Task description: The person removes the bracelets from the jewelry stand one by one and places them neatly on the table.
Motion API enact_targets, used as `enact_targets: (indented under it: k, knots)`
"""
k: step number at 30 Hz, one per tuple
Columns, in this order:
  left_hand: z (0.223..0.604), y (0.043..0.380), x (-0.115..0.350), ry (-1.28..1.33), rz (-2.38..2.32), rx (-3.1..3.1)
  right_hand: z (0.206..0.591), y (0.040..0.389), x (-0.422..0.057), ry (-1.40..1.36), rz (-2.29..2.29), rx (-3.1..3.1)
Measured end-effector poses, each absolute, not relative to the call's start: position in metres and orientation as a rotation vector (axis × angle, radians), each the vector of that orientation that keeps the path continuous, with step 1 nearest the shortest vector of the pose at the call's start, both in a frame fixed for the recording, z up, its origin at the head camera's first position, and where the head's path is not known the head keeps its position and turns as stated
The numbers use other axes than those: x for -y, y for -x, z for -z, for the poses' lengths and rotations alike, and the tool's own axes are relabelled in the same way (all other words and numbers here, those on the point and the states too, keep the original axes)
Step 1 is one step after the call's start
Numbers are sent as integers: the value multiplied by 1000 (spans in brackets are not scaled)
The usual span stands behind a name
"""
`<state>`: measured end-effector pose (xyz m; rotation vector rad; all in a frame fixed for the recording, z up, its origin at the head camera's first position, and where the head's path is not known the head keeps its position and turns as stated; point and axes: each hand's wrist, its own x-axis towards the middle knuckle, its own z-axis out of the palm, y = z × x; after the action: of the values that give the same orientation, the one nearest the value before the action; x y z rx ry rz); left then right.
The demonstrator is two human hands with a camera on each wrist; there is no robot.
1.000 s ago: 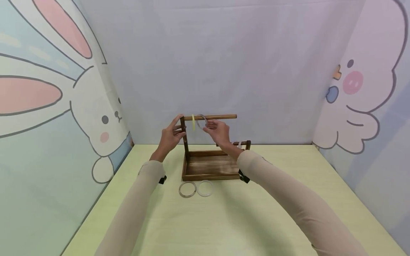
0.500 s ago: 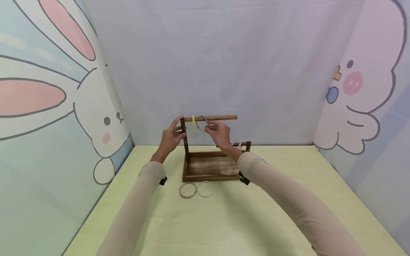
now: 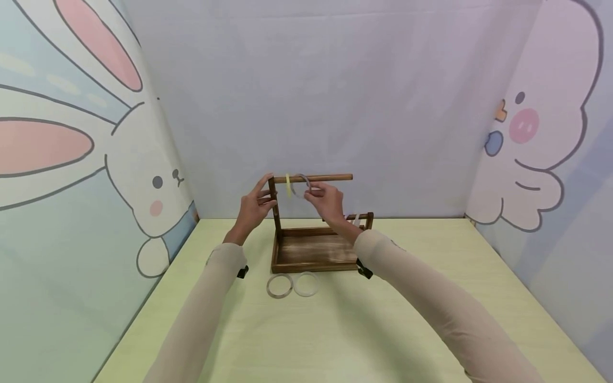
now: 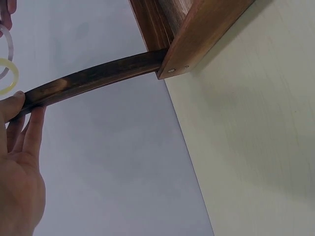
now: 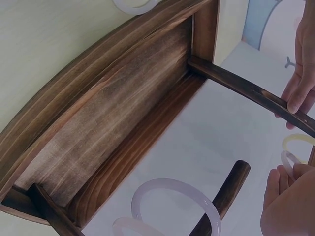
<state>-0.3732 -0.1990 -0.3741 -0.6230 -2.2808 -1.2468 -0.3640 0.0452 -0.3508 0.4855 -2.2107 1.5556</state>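
My left hand [image 3: 253, 207] grips the upright post [image 3: 278, 219] of a dark wooden bangle stand near its top. In the left wrist view, the thumb lies on one side of the post [image 4: 93, 73] and the fingers on the other. From the post's top a wooden rod [image 3: 332, 177] runs to the right, with a yellow bangle [image 3: 288, 187] hanging close to the post. Just right of it my right hand [image 3: 328, 202] pinches a greyish-purple bangle [image 3: 307, 180] by its right side, and the ring encircles the rod.
The stand's base is a shallow wooden tray [image 3: 316, 249]. A lower rod on the right, partly behind the right wrist, carries a pale purple bangle [image 5: 170, 183] and a pinkish bangle [image 5: 130, 220]. A brownish bangle [image 3: 269, 293] and a white bangle [image 3: 297, 292] lie before the tray.
The greyish-purple bangle has turned slightly, so its ring looks rounder on the rod. My left hand keeps its hold on the post.
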Motion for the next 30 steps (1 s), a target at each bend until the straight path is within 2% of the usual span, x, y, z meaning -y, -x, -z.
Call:
enact_targets:
  k: [30]
  knots:
    - [379,381,200,623,1236,2281,359,367,-86,-446,-1521,2230]
